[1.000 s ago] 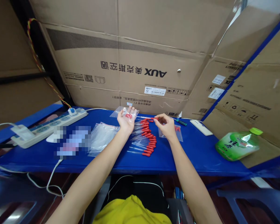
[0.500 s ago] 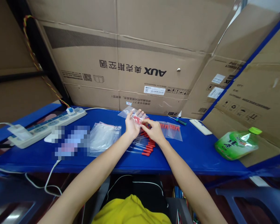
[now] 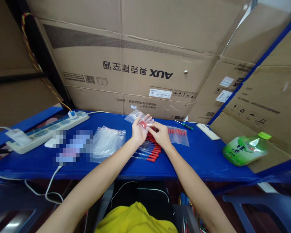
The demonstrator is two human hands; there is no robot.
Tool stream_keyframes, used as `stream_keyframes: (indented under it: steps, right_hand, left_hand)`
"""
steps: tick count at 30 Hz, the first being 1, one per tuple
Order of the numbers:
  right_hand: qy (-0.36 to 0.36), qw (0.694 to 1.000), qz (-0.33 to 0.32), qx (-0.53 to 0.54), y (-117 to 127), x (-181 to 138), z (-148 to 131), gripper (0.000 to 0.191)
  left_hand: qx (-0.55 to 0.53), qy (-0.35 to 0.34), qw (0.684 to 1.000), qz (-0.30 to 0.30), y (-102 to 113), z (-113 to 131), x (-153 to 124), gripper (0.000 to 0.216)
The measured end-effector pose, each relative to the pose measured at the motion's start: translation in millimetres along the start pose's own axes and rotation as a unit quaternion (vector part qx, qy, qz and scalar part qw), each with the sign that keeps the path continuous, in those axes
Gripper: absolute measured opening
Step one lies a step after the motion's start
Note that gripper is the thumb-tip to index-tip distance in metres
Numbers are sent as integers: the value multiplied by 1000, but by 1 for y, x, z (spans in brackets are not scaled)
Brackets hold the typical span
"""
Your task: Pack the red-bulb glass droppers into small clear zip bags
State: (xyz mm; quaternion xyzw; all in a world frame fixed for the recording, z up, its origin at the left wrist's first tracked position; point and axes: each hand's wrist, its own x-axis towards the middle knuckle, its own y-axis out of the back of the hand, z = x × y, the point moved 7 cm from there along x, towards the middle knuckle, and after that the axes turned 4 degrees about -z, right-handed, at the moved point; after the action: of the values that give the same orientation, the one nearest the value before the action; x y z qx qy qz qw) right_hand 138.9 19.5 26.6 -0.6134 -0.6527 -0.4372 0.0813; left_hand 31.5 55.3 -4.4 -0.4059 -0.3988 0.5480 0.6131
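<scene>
- The cardboard wall stands behind the table's back edge.
- The power strip lies by the left edge.
- The droppers lie in the middle.
- The bag stack is left of them, the filled bags right.
- The screwdriver lies near the back edge.
- The bottle lies by the right edge.

One head-worn view looks forward and down; the blue table lies close below, the cardboard wall beyond.
</scene>
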Motion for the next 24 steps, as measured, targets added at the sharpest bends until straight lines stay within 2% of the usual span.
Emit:
stream_keyframes:
  steps: [4,9,14,19,22,24]
  right_hand:
    - [4,997,-60,-40,10,2,5,21]
    - [-90,975,-162,-123,29,-3,36,27]
    - [-105,958,-234,-132,20,-10,49,23]
    - [-80,967,-195,-145,16,-6,44,6]
    - [-66,981,-157,-95,23,-3,35,8]
    - [-67,992,-106,-35,34,0,28,12]
  left_hand:
    - [-19,-12,1000,7,3,12,6,10]
    - [-44,-64,996,40,14,38,18,8]
    - [-50,-72,994,69,20,44,20,6]
    - [-42,-68,995,63,17,41,17,8]
    - [-43,-68,995,55,17,42,17,8]
    - [-47,-70,995,53,17,44,18,7]
